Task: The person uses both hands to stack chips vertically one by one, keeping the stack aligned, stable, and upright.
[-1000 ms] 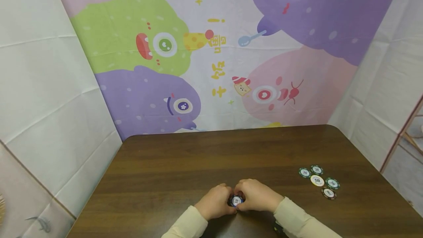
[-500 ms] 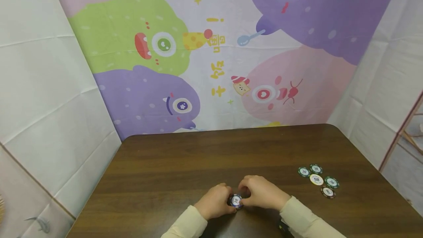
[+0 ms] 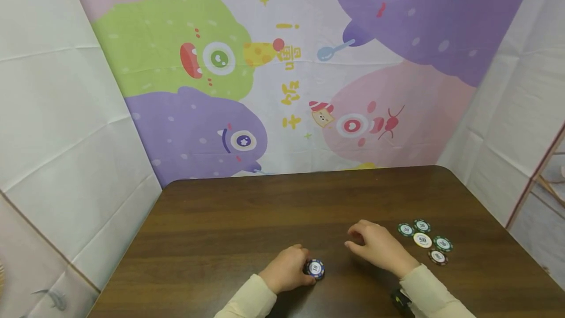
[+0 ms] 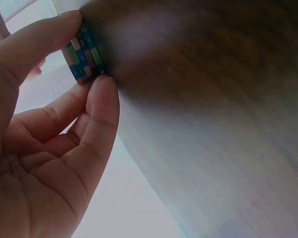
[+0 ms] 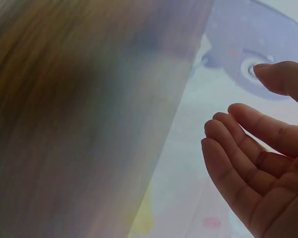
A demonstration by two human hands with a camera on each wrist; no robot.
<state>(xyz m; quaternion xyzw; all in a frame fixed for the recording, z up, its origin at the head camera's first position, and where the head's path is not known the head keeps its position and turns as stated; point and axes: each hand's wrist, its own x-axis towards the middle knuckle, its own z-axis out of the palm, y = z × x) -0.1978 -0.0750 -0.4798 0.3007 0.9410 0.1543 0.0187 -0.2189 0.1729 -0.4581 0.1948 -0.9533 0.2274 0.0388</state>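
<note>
A short stack of poker chips [image 3: 316,269], topped by a blue chip marked 10, stands on the table. My left hand [image 3: 286,270] holds its left side between thumb and fingers. Seen from the left wrist, the chips' edges [image 4: 83,54] show blue, green and pale blocks, pinched by the left hand [image 4: 54,109]. To the right of the stack, my right hand [image 3: 378,247] hovers with nothing in it, thumb apart from loosely bent fingers. The right wrist view shows the same empty right hand [image 5: 260,163].
Right of my right hand lie loose chips: a white 50 [image 3: 423,240], green chips [image 3: 443,244] marked 20 around it, and a dark brown chip [image 3: 438,257]. The brown wooden table [image 3: 247,215] ends at a cartoon-printed cloth [image 3: 291,151] behind it.
My right hand has let go of the chip stack and moved right, towards the loose chips, its fingers opening. The left hand and the stack have stayed in place.
</note>
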